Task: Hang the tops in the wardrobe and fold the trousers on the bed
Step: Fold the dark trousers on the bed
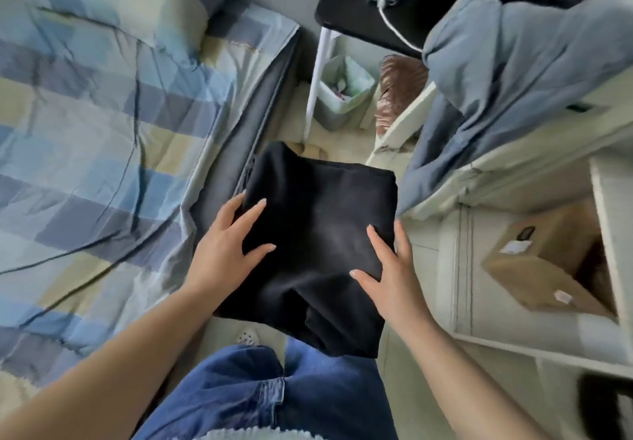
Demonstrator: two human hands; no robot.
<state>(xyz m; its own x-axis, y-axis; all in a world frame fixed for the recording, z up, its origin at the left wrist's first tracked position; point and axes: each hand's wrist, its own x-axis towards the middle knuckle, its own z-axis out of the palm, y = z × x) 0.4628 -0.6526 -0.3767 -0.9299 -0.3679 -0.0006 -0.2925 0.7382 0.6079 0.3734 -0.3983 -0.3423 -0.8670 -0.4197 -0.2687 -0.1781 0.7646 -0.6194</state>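
While both hands grip, folded black trousers (318, 234) hang.

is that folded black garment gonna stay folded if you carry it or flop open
The folded black garment is probably floppy: its lower edge droops past the right hand. It likely stays folded only while supported, as the left hand also grips it. It seems light.

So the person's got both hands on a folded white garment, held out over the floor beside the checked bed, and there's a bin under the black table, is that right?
Not quite: the folded garment is black, not white. The head view shows the left hand and right hand holding it over the floor beside the checked bed, with a bin under the black table.
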